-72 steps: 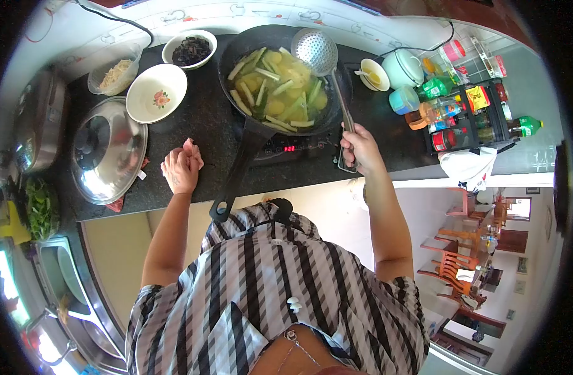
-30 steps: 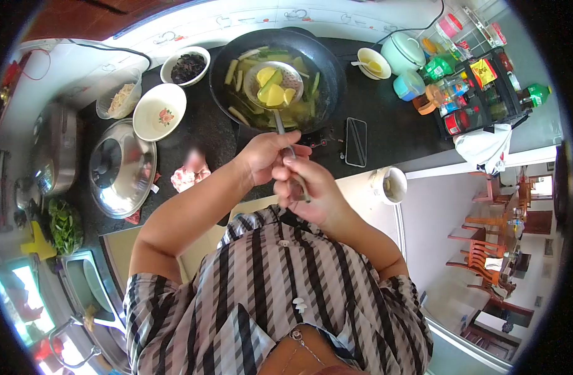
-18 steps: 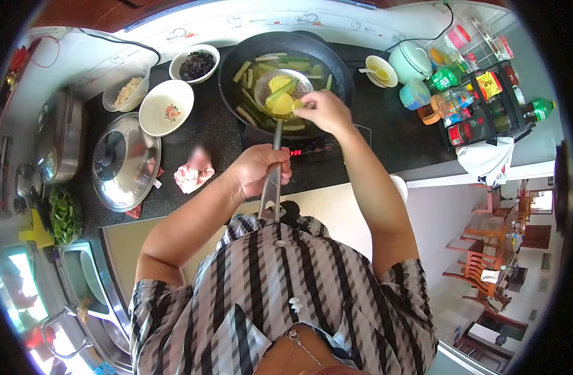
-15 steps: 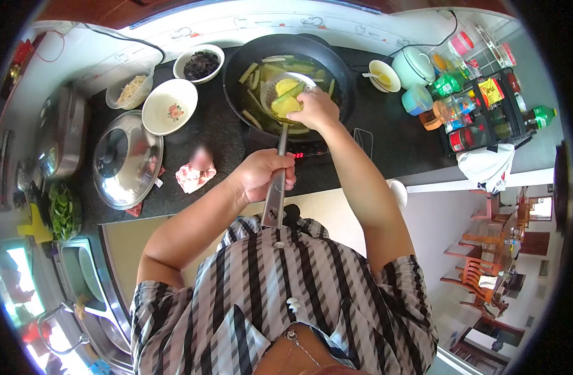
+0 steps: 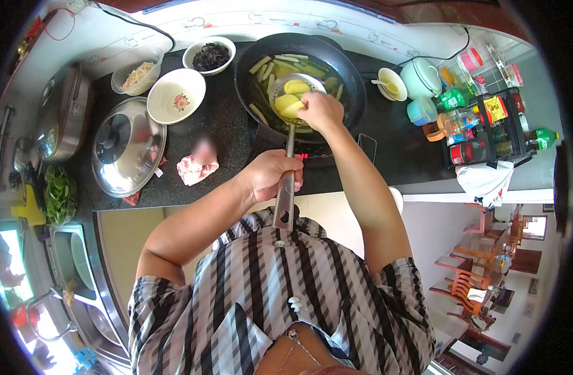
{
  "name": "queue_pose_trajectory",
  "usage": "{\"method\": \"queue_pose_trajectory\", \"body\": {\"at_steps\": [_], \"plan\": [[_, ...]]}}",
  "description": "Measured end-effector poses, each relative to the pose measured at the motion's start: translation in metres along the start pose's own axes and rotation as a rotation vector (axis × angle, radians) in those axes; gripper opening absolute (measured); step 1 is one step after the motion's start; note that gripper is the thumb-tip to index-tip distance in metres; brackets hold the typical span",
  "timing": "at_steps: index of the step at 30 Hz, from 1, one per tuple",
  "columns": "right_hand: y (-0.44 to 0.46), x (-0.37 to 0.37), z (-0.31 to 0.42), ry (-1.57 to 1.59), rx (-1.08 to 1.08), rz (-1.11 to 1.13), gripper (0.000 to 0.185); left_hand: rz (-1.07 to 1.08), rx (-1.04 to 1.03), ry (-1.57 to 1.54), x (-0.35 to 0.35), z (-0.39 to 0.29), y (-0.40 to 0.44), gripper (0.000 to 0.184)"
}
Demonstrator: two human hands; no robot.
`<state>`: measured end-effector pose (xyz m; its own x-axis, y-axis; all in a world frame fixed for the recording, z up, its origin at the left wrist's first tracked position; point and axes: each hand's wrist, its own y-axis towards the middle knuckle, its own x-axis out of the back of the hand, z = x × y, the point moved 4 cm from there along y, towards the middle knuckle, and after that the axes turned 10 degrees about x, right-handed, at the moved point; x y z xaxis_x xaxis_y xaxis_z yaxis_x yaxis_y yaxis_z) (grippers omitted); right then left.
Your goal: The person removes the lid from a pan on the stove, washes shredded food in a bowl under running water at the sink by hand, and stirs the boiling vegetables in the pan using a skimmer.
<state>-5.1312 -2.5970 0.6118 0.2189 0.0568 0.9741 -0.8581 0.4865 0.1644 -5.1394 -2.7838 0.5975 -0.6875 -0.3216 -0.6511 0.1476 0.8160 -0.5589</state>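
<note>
My left hand [image 5: 276, 175] is wrapped round the long metal handle of a skimmer [image 5: 285, 206]. The skimmer's perforated bowl sits over a dark wok [image 5: 355, 103], with several pale yellow vegetable slices in it. At the bowl's right edge my right hand [image 5: 323, 112] has its fingertips pinched on a yellow vegetable slice [image 5: 289, 107]; the fingers partly cover its near end. Around the skimmer, pale and greenish vegetable strips [image 5: 259, 64] lie in the wok's yellowish liquid.
Left of the wok are a bowl of dark pieces [image 5: 211, 57], a floral-patterned bowl [image 5: 168, 109], a container of pale shreds [image 5: 136, 76], a pot lid [image 5: 127, 153] and raw meat [image 5: 196, 170]. On the right stand a small bowl with spoon [image 5: 393, 84] and a bottle rack [image 5: 496, 122].
The green strip that lay across the yellow slices in the skimmer no longer shows there. My right fingertips are now at the lower slice. The view has shifted slightly.
</note>
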Motion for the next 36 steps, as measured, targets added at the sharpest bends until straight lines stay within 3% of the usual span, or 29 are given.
{"method": "queue_pose_trajectory", "body": {"at_steps": [11,14,17,19,20,23,24,25,27,30,33,36], "plan": [[-0.002,0.003,0.004,0.066,-0.075,0.075,0.024,0.027,0.023,0.012,-0.004,0.003,0.002,0.006],[-0.001,0.001,-0.007,0.143,-0.019,-0.040,0.031,0.042,0.010,0.002,-0.005,0.002,0.001,0.005],[-0.016,0.019,-0.017,0.199,-0.039,-0.345,0.041,0.067,-0.015,-0.032,-0.005,0.002,0.003,0.005],[-0.038,0.025,-0.026,0.534,-0.118,-0.232,0.038,0.088,-0.017,-0.064,-0.005,0.002,0.006,0.006],[-0.058,0.030,-0.020,0.986,-0.078,-0.104,0.036,0.052,-0.041,-0.067,-0.008,0.000,0.005,0.006],[-0.129,0.031,0.005,1.347,-0.216,0.199,0.037,-0.033,-0.116,-0.072,-0.016,-0.004,0.004,0.008],[-0.150,0.030,0.017,1.478,-0.359,0.233,0.040,-0.045,-0.138,-0.067,-0.013,-0.003,0.013,0.009],[-0.164,0.035,0.029,1.642,-0.371,0.298,0.044,-0.057,-0.156,-0.060,-0.013,-0.002,0.018,0.010],[-0.175,0.027,0.040,1.902,-0.542,0.278,0.040,-0.086,-0.158,-0.066,-0.026,-0.002,0.021,0.013],[-0.173,0.051,0.066,1.962,-0.652,0.346,0.035,-0.067,-0.110,-0.017,-0.039,-0.004,0.024,0.016],[-0.164,0.047,0.050,2.064,-0.479,0.289,0.027,-0.050,-0.157,0.126,-0.044,-0.007,0.028,0.017],[-0.165,0.047,0.030,1.820,-0.536,0.193,0.028,0.056,-0.103,0.454,-0.045,-0.009,0.027,0.024]]}}
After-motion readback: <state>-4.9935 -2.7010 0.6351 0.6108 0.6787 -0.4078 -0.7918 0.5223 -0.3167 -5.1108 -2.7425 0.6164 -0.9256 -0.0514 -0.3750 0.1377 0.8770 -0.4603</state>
